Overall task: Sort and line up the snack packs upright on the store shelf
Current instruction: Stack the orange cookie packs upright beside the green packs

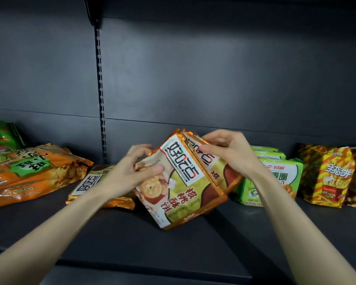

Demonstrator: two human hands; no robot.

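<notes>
left hand [135,171] grips cookie pack [185,196] tilted clockwise

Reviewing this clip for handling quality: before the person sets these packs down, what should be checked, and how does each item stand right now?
1. Grip of left hand on front cookie pack: ok.
2. Pinch of right hand on top of rear cookie pack: ok.
3. Held packs upright: not ok, both tilted.
4. Bare shelf in front of the held packs: ok.
5. Matching flat pack behind the left arm stood up: not ok, lying down.
6. Further packs hidden behind the held pair: cannot tell.
</notes>
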